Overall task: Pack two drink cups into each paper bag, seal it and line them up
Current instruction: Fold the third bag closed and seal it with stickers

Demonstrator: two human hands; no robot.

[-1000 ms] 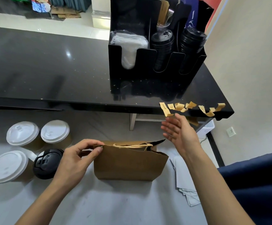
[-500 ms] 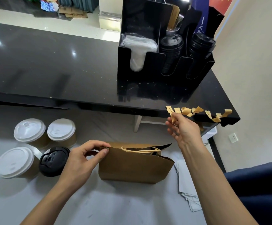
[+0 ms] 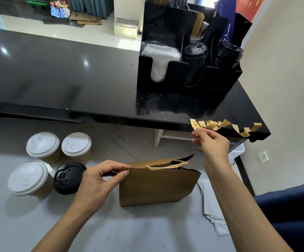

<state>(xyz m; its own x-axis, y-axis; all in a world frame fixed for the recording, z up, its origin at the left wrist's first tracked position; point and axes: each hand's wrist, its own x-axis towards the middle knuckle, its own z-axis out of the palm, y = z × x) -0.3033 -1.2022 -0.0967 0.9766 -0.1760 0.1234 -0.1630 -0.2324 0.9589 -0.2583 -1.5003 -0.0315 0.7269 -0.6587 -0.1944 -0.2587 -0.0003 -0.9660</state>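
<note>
**Grip on a seal strip, bag mouth pinched shut**

Both grips were holding: the left hand [image 3: 100,180] pinched the top corner of the paper bag [image 3: 158,184], while the right hand [image 3: 213,144] pinched the end sticker [image 3: 194,125] in the row stuck along the black bench [image 3: 65,75] edge. The bag stood on the lower grey bench [image 3: 38,224], with four lidded cups [image 3: 58,162] just left of it. Sealing appeared to be the step in hand. Next, the sticker likely needed peeling free and pressing over the closed mouth.

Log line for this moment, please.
left hand pinches paper bag top | right hand pinches sticker | four cups outside
</note>
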